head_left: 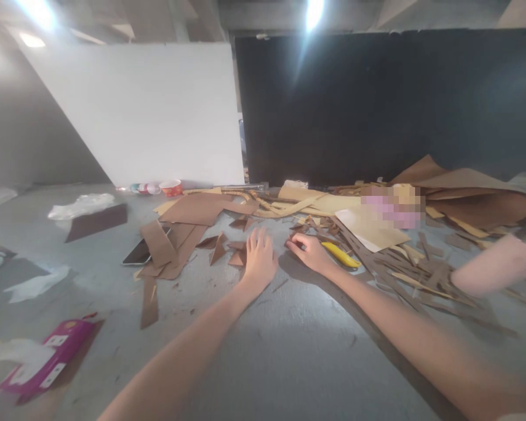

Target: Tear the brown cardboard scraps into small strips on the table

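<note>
A purple packet [55, 355] lies at the near left of the grey surface [289, 351]. Beyond it is a clear plastic bag [81, 206]. To the right, a phone [135, 254] lies partly under brown sheets [190, 213]. Small brown pieces [218, 249] lie beside the left hand [260, 258], which is palm down, fingers extended and slightly spread. The right hand [309, 251] is just beside it, fingers curled; whether they pinch anything cannot be determined. A yellow tool [342, 255] lies next to the right hand, on its right. Further right are brown strips [390, 280] and a co-worker's arm [495, 266].
</note>
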### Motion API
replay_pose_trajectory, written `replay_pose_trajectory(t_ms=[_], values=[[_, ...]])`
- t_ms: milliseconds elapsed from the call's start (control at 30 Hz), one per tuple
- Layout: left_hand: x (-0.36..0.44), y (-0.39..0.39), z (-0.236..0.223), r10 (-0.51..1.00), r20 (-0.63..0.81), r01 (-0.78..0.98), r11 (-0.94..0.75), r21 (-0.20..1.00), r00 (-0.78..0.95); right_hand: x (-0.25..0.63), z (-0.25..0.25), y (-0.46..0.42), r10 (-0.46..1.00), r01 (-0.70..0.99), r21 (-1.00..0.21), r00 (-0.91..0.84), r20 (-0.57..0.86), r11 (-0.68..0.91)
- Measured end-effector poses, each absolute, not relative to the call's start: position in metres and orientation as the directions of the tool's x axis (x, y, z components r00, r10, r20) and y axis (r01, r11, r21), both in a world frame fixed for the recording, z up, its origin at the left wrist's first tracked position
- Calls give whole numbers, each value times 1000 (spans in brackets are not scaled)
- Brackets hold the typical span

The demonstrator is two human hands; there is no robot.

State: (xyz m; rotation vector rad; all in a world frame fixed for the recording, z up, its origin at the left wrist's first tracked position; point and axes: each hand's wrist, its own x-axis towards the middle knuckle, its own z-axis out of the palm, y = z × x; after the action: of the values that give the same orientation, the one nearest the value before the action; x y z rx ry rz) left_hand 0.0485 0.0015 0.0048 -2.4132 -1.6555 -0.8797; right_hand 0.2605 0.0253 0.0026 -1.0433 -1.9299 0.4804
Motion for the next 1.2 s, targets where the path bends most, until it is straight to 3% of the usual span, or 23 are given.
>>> replay_pose_trajectory(t_ms=[100, 300, 433, 533, 667, 833, 1033, 1100, 1200], values=[[37, 4, 24, 833, 481, 905, -391, 166, 272, 261, 2, 26, 811, 495, -647, -277, 516, 580], [-14, 9, 73, 936, 338, 995, 82, 60, -97, 260, 7, 23, 811, 518, -627, -305, 500, 582], [-49, 6, 74, 969, 193, 988, 151, 30, -154, 259, 8, 23, 802, 505, -626, -309, 512, 594], [-56, -1, 64, 960, 260, 994, 110, 9, -109, 258, 5, 25, 804, 502, -631, -304, 511, 591], [-37, -3, 49, 940, 317, 991, -134, 13, 123, 259, 2, 26, 809, 514, -629, -300, 505, 583], [-8, 6, 35, 881, 398, 963, -267, -28, 256, 259, 1, 27, 801, 518, -616, -310, 513, 594], [0, 14, 36, 936, 257, 956, -273, 104, 240, 259, 2, 27, 822, 495, -659, -284, 493, 566], [4, 15, 41, 915, 317, 937, -310, 160, 249, 260, 2, 28, 832, 486, -678, -261, 489, 551], [13, 18, 49, 845, 484, 836, -423, 350, 225, 262, 0, 31, 847, 462, -714, -218, 484, 527]])
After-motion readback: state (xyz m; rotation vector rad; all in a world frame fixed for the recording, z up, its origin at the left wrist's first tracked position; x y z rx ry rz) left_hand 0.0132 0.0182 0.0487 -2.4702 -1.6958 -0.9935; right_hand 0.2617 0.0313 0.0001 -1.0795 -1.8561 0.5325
